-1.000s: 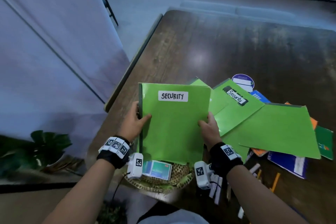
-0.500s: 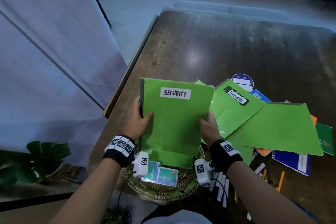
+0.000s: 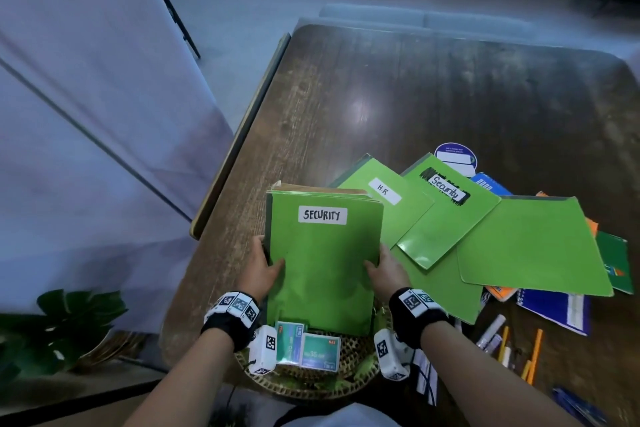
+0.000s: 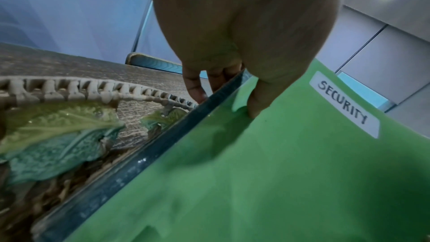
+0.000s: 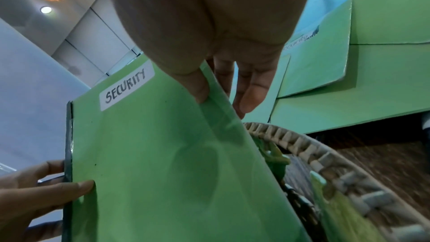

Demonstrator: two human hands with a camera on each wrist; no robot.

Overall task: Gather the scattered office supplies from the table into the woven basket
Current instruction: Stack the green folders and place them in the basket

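Observation:
A green book labelled SECURITY stands nearly upright with its lower edge down inside the woven basket at the table's near edge. My left hand grips its left spine edge, thumb on the cover. My right hand pinches its right edge, fingers behind. Two teal staple boxes lie in the basket in front of the book. The basket rim has green leaves on it.
More green folders, one marked H.R, lie fanned on the dark wooden table to the right. Notebooks, pencils and markers lie beyond them. A potted plant stands on the floor at the left.
Both hands have brought the SECURITY book down and tipped it more upright, so its lower edge now sits inside the basket behind the staple boxes. The H.R folder behind it is uncovered.

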